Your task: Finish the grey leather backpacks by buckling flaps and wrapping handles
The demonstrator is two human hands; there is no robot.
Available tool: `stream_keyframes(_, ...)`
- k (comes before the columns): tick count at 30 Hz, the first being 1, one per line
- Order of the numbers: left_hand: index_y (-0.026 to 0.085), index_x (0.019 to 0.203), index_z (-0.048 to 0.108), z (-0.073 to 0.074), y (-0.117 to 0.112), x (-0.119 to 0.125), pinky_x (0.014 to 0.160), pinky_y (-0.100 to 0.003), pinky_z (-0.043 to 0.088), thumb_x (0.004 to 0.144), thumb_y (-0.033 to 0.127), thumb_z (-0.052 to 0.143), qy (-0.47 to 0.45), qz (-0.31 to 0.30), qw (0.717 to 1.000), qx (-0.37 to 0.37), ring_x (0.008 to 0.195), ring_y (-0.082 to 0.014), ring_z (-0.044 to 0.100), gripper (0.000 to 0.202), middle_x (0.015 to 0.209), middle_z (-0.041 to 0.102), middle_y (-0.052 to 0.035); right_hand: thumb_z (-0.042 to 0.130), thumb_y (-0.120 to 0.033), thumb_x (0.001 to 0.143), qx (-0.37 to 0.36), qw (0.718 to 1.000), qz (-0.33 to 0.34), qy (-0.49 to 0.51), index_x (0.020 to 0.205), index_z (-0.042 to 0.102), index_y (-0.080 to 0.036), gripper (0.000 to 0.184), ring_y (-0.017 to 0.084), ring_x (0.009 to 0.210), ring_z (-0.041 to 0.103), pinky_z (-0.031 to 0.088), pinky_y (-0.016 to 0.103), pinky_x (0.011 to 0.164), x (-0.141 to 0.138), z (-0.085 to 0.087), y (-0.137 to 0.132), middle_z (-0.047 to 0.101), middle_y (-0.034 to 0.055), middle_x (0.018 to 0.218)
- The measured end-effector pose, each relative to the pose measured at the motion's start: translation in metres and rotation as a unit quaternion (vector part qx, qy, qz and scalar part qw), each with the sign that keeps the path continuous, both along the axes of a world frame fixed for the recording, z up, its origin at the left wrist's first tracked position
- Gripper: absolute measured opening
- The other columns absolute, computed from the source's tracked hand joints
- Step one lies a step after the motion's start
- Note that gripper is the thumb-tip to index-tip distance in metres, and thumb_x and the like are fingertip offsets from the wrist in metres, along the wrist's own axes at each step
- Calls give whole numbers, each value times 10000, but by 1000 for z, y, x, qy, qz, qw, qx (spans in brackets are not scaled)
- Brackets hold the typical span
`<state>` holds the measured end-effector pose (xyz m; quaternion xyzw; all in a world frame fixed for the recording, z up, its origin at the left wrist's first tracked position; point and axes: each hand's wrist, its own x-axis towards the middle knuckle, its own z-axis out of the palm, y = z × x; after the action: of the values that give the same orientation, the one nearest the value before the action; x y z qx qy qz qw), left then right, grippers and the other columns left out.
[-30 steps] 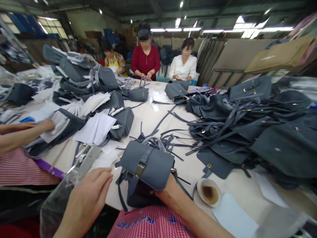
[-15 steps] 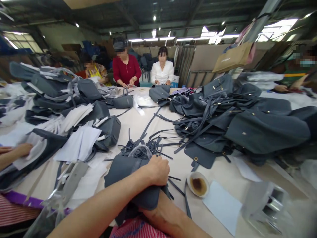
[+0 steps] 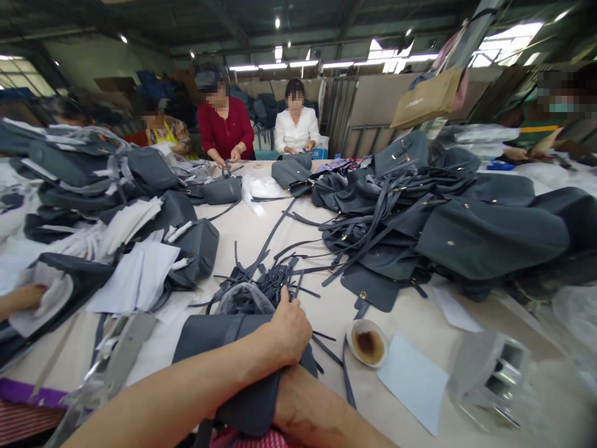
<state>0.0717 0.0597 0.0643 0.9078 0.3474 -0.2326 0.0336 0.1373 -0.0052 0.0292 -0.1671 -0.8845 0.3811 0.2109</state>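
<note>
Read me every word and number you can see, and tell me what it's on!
Nothing can be read clearly.
Tan hanging bag: pale lettering, too blurred to read.
Blue box at the back: pale marks, too small to tell.
Dark bag under the left hand: no lettering shows.

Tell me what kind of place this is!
Probably a bag workshop or factory: matching dark bags lie in a big heap, thin straps are bunched on the table, and several people are gathered around it.
</note>
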Motion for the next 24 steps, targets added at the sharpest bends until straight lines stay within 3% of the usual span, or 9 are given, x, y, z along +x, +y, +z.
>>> stream_keyframes(4, 107, 853, 682, 2, 0, -12, 955, -551, 349, 829, 106, 502, -83, 32, 996, 29, 895, -294, 597, 181, 855, 698, -156, 482, -144, 889, -22, 999, 26, 28, 1022, 692, -224, 262, 170, 988, 655, 490, 255, 904, 31, 26, -3, 728, 52, 1054)
stream_keyframes(5, 106, 878, 664, 1, 0, -16, 932, -523, 381, 841, 97, 476, -109, 45, 992, 32, 868, -284, 609, 191, 849, 699, -151, 484, -152, 894, -47, 998, -1, 46, 987, 700, -213, 243, 173, 981, 659, 491, 264, 905, 41, 28, -4, 734, 63, 1025)
stream_keyframes(7, 113, 926, 621, -3, -1, -22, 866, -458, 438, 840, 91, 460, -154, 71, 985, 27, 808, -261, 627, 183, 828, 699, -133, 518, -217, 900, -150, 977, -120, 90, 905, 710, -206, 193, 189, 938, 672, 508, 294, 884, 60, 26, -6, 742, 71, 950)
stream_keyframes(9, 137, 938, 588, -7, -4, -27, 819, -397, 461, 831, 83, 459, -192, 96, 976, 19, 782, -238, 633, 176, 810, 697, -103, 573, -361, 878, -294, 899, -292, 139, 820, 705, -208, 210, 209, 875, 679, 542, 321, 810, 73, 15, -5, 732, 66, 866)
stream_keyframes(11, 171, 924, 573, -9, -10, -30, 811, -353, 463, 835, 91, 464, -228, 124, 965, 13, 805, -219, 631, 162, 824, 692, -72, 612, -525, 816, -422, 778, -424, 188, 791, 696, -201, 335, 224, 829, 675, 567, 331, 711, 79, 2, -1, 711, 68, 835)
stream_keyframes(13, 196, 906, 565, -9, -15, -31, 821, -329, 460, 850, 111, 472, -261, 154, 953, 6, 834, -206, 624, 138, 846, 685, -49, 658, -615, 735, -507, 682, -470, 239, 828, 697, -187, 439, 219, 788, 674, 570, 323, 642, 79, -11, 3, 702, 75, 838)
stream_keyframes(14, 203, 898, 561, -8, -17, -31, 823, -323, 460, 852, 121, 480, -274, 165, 948, 0, 841, -203, 620, 125, 850, 682, -42, 689, -615, 707, -535, 657, -465, 257, 854, 697, -181, 458, 205, 760, 672, 566, 308, 620, 77, -15, 5, 702, 74, 836)
stream_keyframes(16, 206, 886, 555, -7, -20, -30, 837, -321, 461, 847, 124, 493, -291, 182, 939, -15, 849, -200, 616, 109, 848, 678, -33, 752, -555, 681, -565, 644, -435, 276, 894, 698, -176, 438, 166, 705, 661, 554, 270, 596, 73, -19, 7, 701, 57, 814)
stream_keyframes(24, 205, 883, 533, -6, -26, -27, 1062, -388, 352, 825, 92, 505, -329, 213, 919, -43, 836, -162, 629, 130, 827, 682, 0, 836, -440, 625, -560, 663, -407, 285, 834, 707, -162, 371, 130, 690, 663, 553, 226, 622, 67, -9, 14, 721, 40, 796)
